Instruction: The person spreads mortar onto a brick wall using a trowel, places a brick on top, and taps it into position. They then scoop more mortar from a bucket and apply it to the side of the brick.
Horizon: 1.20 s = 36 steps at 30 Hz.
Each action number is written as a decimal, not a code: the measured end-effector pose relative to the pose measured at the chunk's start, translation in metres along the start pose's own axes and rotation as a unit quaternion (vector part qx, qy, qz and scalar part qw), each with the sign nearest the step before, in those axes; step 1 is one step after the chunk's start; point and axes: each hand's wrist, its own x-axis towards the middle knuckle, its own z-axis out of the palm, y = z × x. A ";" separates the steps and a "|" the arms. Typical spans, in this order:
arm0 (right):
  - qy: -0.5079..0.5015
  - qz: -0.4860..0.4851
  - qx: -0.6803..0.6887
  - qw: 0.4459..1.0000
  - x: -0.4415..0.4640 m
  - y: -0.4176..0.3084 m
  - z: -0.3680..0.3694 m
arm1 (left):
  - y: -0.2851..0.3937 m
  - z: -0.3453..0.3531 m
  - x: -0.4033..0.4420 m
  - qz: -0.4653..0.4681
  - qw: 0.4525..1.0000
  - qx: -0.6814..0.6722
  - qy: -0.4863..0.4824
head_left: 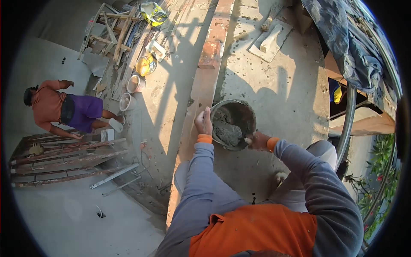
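A dark round bucket [250, 112] stands between my hands, with wet grey mortar [227, 128] inside it. My left hand [204, 122] is at the bucket's left rim, thumb up and fingers closed at the edge. On the lower right side, my right hand [258, 141] is closed at the rim, with a fingertip reaching over the edge. The undersides of both hands are hidden. Just left of the bucket runs a long, narrow reddish ledge [199, 92], and a reddish brick-like block [209, 55] sits on it farther up.
A plastering float [269, 40] and a brush [272, 19] lie ahead on the concrete floor. A metal pole [349, 111] and draped tarp [342, 43] border the right. Below left, another person [60, 107] is near stacked poles [68, 160]. Buckets [127, 102] and timber [122, 36] lie beyond.
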 end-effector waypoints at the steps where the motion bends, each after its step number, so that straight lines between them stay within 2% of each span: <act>1: 0.012 -0.016 0.007 1.000 -0.001 -0.002 -0.002 | -0.004 -0.001 0.003 0.002 0.999 -0.029 0.034; 3: 0.004 0.010 0.003 1.000 -0.010 -0.012 -0.013 | -0.007 -0.003 0.006 -0.021 0.992 -0.105 0.073; 5: -0.005 0.040 -0.003 0.999 -0.016 -0.015 -0.024 | -0.008 0.004 0.006 -0.030 0.986 -0.123 0.106; 7: 0.079 -0.017 0.012 0.997 -0.026 -0.014 -0.032 | -0.008 0.016 0.003 -0.059 0.976 -0.133 0.160; 8: 0.079 -0.012 0.006 0.997 -0.032 -0.013 -0.035 | -0.008 0.023 0.004 -0.063 0.975 -0.140 0.161; 10: 0.149 0.027 0.060 0.987 -0.066 -0.038 -0.047 | -0.016 0.039 0.004 -0.123 0.956 -0.202 0.171; 12: 0.175 0.037 0.067 0.982 -0.089 -0.050 -0.053 | -0.020 0.058 -0.001 -0.143 0.962 -0.179 0.151; 15: 0.270 0.087 0.082 0.955 -0.115 -0.062 -0.053 | -0.043 0.105 -0.009 -0.139 0.942 -0.284 0.116; 16: 0.270 0.093 0.079 0.955 -0.121 -0.063 -0.051 | -0.051 0.120 -0.014 -0.156 0.939 -0.292 0.088; 17: 0.298 0.057 0.076 0.950 -0.126 -0.063 -0.048 | -0.060 0.132 -0.021 -0.175 0.936 -0.299 0.062; 18: 0.323 0.021 0.075 0.943 -0.131 -0.066 -0.044 | -0.066 0.141 -0.029 -0.215 0.919 -0.329 -0.016; 19: 0.324 0.027 0.124 0.937 -0.136 -0.080 -0.038 | -0.065 0.144 -0.038 -0.252 0.895 -0.357 -0.094; 20: 0.322 0.034 0.124 0.938 -0.137 -0.093 -0.032 | -0.065 0.145 -0.048 -0.259 0.892 -0.358 -0.093; 22: 0.322 0.059 0.223 0.918 -0.132 -0.117 -0.023 | -0.031 0.135 -0.062 -0.341 0.862 -0.284 -0.245; 23: 0.307 0.046 0.205 0.928 -0.124 -0.122 -0.020 | -0.018 0.127 -0.064 -0.344 0.862 -0.283 -0.244; 24: 0.306 0.048 0.208 0.928 -0.115 -0.126 -0.016 | -0.009 0.114 -0.064 -0.328 0.881 -0.137 -0.311; 25: 0.293 0.036 0.242 0.924 -0.103 -0.131 -0.011 | -0.010 0.103 -0.062 -0.304 0.877 0.013 -0.371; 26: 0.279 0.024 0.277 0.919 -0.089 -0.135 -0.005 | -0.039 0.090 -0.048 -0.178 0.892 0.122 -0.398; 27: 0.284 0.021 0.290 0.914 -0.074 -0.138 0.002 | -0.070 0.071 -0.028 -0.047 0.879 0.229 -0.416; 28: 0.289 0.017 0.302 0.908 -0.056 -0.140 0.011 | -0.051 0.035 -0.013 -0.045 0.881 0.298 -0.365; 30: 0.296 -0.022 0.348 0.889 -0.016 -0.136 0.030 | -0.066 -0.027 0.018 -0.095 0.936 0.283 -0.185; 32: 0.305 -0.024 0.329 0.893 0.027 -0.124 0.045 | -0.068 -0.069 0.023 -0.088 0.934 0.346 -0.019; 34: 0.316 -0.027 0.312 0.896 0.060 -0.115 0.058 | -0.099 -0.092 0.020 -0.165 0.900 0.402 0.019; 36: 0.361 0.011 0.334 0.870 0.086 -0.107 0.070 | -0.129 -0.105 0.008 -0.247 0.856 0.451 0.046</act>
